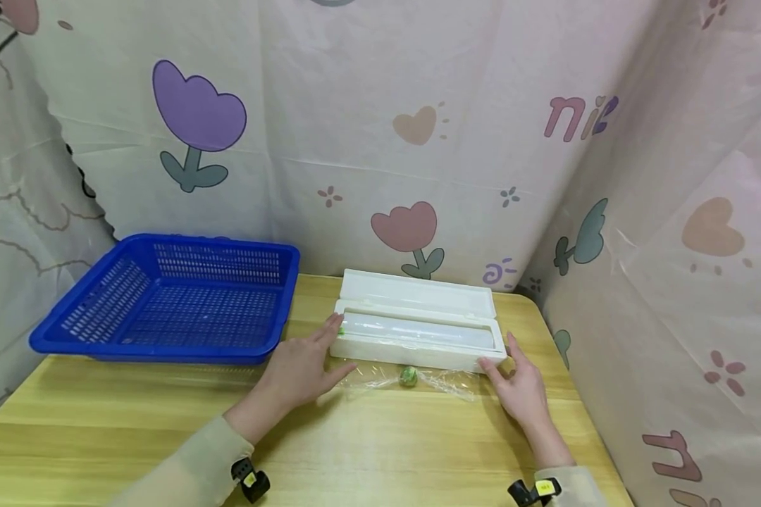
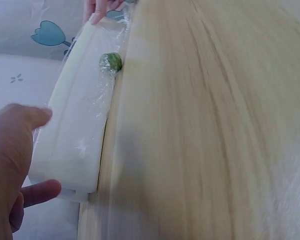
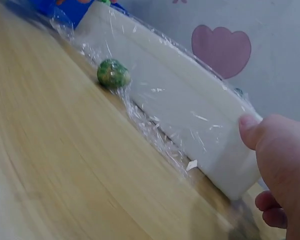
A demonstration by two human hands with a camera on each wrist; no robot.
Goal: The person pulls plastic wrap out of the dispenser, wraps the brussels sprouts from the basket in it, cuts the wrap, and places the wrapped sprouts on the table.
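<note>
A white cling film box (image 1: 418, 353) stands on the table with its lid (image 1: 418, 292) tipped back and a roll of film (image 1: 418, 331) inside. Clear cling film (image 1: 447, 382) hangs out along its front. At the film's edge lies a small mottled green ball (image 3: 113, 74), resembling a Brussels sprout. My right hand (image 1: 521, 391) grips the box's right end, thumb on the front face. My left hand (image 1: 298, 370) is at the left end, thumb and fingers spread; its fingertips reach the box's top corner in the head view.
A blue plastic basket (image 1: 184, 355) with slotted walls stands on the left of the wooden table (image 1: 380, 451). A patterned curtain (image 1: 330, 127) hangs behind the table and along its right side. A green piece (image 1: 342, 331) shows at the box's left end.
</note>
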